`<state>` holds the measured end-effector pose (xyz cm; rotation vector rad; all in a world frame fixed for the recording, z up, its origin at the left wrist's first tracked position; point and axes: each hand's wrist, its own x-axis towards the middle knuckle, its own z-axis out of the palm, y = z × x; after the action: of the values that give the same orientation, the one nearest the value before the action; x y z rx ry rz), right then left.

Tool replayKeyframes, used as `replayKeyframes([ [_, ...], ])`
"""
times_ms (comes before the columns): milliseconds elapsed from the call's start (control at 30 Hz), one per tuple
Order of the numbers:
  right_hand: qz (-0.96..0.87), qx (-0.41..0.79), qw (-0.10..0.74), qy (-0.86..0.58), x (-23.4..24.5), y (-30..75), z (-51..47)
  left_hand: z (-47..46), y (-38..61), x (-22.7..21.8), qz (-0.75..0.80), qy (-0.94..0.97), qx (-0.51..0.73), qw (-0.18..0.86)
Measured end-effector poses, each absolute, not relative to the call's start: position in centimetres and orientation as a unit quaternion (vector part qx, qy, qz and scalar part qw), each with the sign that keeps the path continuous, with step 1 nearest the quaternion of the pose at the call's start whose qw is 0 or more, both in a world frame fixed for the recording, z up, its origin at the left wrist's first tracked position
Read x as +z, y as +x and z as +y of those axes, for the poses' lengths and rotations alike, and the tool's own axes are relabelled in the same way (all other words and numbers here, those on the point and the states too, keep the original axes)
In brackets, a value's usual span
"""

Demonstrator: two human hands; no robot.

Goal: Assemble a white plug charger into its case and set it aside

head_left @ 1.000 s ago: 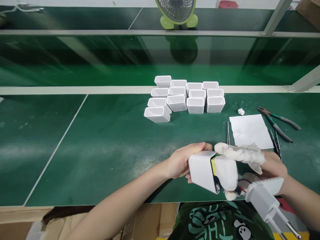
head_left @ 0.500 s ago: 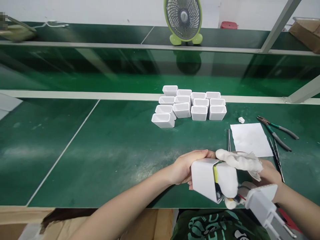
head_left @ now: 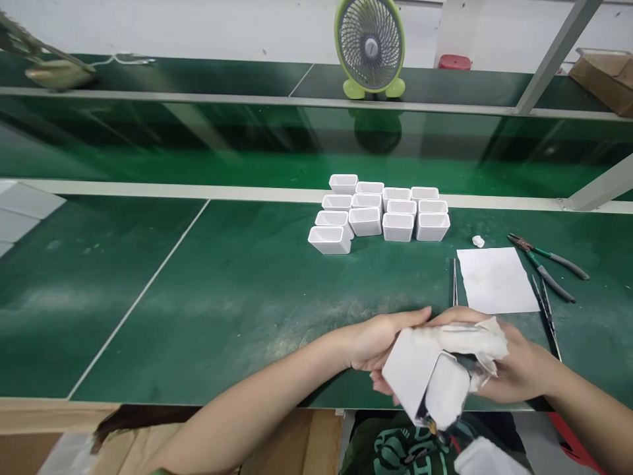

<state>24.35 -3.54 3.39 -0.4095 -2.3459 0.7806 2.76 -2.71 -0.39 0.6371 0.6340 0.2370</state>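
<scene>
Near the front edge of the bench, my left hand (head_left: 373, 343) is closed around a white plastic housing (head_left: 408, 369), tilted with its open end toward me. Out of that end sticks a rounded white block (head_left: 448, 390), with small wires (head_left: 435, 427) below it. Another white part (head_left: 487, 460) hangs lower down, cut off by the bottom of the view. My right hand (head_left: 519, 366) holds a crumpled white tissue (head_left: 472, 338) against the housing's top edge; its fingertips are partly hidden behind the tissue.
Several white cups (head_left: 366, 221) stand grouped at the back. To the right lie a white paper sheet (head_left: 497, 280), pliers (head_left: 544, 260), tweezers (head_left: 548, 316), another thin metal tool (head_left: 454, 284) and a small white scrap (head_left: 478, 241). A green fan (head_left: 370, 46) sits on the shelf.
My right hand has come in closer and pressed the tissue onto the housing. The housing has tilted further, its open end dropping, and the hanging white part has swung lower.
</scene>
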Motion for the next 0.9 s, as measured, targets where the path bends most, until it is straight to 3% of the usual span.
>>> replayKeyframes([
  [200,-0.846,0.165,0.400,-0.311,1.8,23.5,-3.0,-1.3,2.2,0.5,0.329,0.381,0.317,0.804],
  [300,-0.822,0.120,0.420,-0.366,0.9,23.5,-2.6,-1.1,1.7,0.8,0.301,0.458,0.310,0.777],
  [467,-0.826,0.069,0.442,-0.342,-0.5,23.7,-2.4,-1.5,1.8,0.4,0.262,0.462,0.303,0.791],
  [900,-0.846,0.089,0.402,-0.338,-1.7,24.4,-2.9,-1.8,2.2,0.3,0.294,0.490,0.297,0.765],
])
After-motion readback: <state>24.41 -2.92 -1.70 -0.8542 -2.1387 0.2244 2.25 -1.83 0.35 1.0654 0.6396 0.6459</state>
